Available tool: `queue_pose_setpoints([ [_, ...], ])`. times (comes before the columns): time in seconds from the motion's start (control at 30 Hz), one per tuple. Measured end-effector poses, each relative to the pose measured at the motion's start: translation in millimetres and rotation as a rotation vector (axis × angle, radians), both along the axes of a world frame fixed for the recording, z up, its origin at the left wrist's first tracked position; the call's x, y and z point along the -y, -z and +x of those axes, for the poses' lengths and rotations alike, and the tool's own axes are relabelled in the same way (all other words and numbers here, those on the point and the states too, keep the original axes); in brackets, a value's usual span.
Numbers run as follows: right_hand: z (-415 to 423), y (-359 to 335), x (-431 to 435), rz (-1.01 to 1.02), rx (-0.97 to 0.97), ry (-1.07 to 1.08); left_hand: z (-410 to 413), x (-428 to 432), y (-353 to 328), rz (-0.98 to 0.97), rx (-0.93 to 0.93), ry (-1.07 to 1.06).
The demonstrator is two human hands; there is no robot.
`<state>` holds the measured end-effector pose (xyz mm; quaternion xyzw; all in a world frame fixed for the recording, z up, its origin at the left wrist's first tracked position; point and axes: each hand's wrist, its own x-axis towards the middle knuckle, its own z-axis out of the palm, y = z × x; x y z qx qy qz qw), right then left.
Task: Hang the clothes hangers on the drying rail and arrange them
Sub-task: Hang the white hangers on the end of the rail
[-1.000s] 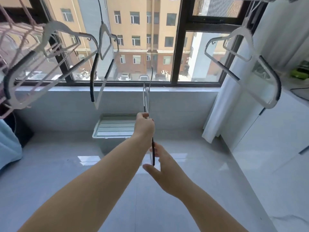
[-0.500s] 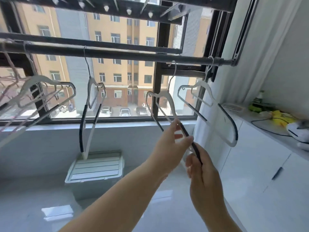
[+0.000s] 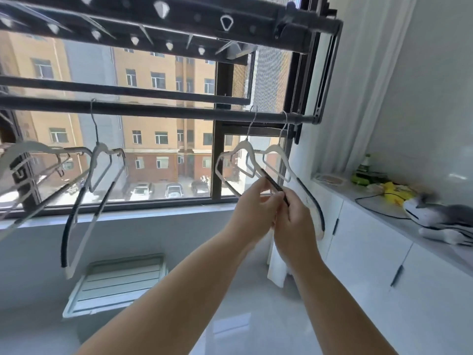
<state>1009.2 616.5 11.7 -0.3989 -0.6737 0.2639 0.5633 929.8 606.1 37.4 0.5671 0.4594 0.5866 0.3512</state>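
Note:
A dark drying rail (image 3: 158,112) runs across the window. A white hanger with black grip strips (image 3: 236,156) hangs by its hook near the rail's right end. My left hand (image 3: 252,203) and my right hand (image 3: 294,216) both grip its lower right arm. Just to its right hangs a second hanger (image 3: 311,201), partly hidden by my hands. Another hanger (image 3: 87,198) hangs at centre left, turned edge-on. Several more hangers (image 3: 28,172) crowd the far left.
A pale green lidded bin (image 3: 115,283) stands on the floor under the window. A white counter (image 3: 399,221) on the right holds a cable, bottles and a white device. A white curtain (image 3: 358,85) hangs in the corner. A perforated rack frame (image 3: 179,24) is overhead.
The view tilted up and the rail came into sight. The hanger in my hands went from below the window to hanging near the rail's right end, close beside the rightmost hanger.

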Motion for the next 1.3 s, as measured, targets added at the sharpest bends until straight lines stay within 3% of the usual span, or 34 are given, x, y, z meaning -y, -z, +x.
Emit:
queue_pose_setpoints([
  [0.17, -5.5, 7.5, -7.5, -0.077, 0.054, -0.054, -5.5, -9.8, 10.4, -0.039, -0.026, -0.107],
  [0.27, -2.8, 10.8, -4.2, -0.101, 0.272, -0.128, -5.7, -13.3, 15.9, -0.083, -0.164, -0.301],
  [0.33, 8.5, 17.1, -0.3, 0.063, 0.520, -0.009, 1.2, -4.4, 12.8, -0.027, -0.281, -0.432],
  [0.37, 17.8, 15.9, 3.6, 0.182, 0.545, 0.100, 7.3, 1.7, 9.3, 0.072, -0.319, -0.460],
  [0.43, 38.6, 5.6, 8.2, 0.334, 0.459, 0.291, 23.2, 8.6, 2.1, 0.245, -0.349, -0.418],
  [0.5, 61.0, -1.1, -0.9, 0.236, 0.413, 0.338, 42.7, 7.6, -4.4, 0.232, -0.326, -0.294],
  [0.6, 78.5, -3.2, -24.7, -0.128, 0.331, 0.106, 65.6, -13.3, -10.4, 0.035, -0.212, -0.185],
  [0.67, 80.4, 2.0, -34.0, -0.225, 0.261, -0.023, 72.2, -31.7, -7.2, -0.085, -0.151, -0.189],
  [0.77, 78.2, 11.4, -47.6, -0.151, 0.220, -0.065, 75.4, -55.4, 8.3, -0.204, -0.082, -0.193],
  [1.07, 74.4, 23.1, -80.8, -0.169, 0.072, -0.021, 83.0, -80.9, 20.0, -0.100, -0.080, -0.131],
  [1.3, 86.5, 24.9, -84.1, -0.142, 0.093, -0.042, 94.1, -77.7, 19.0, -0.107, -0.093, -0.128],
])
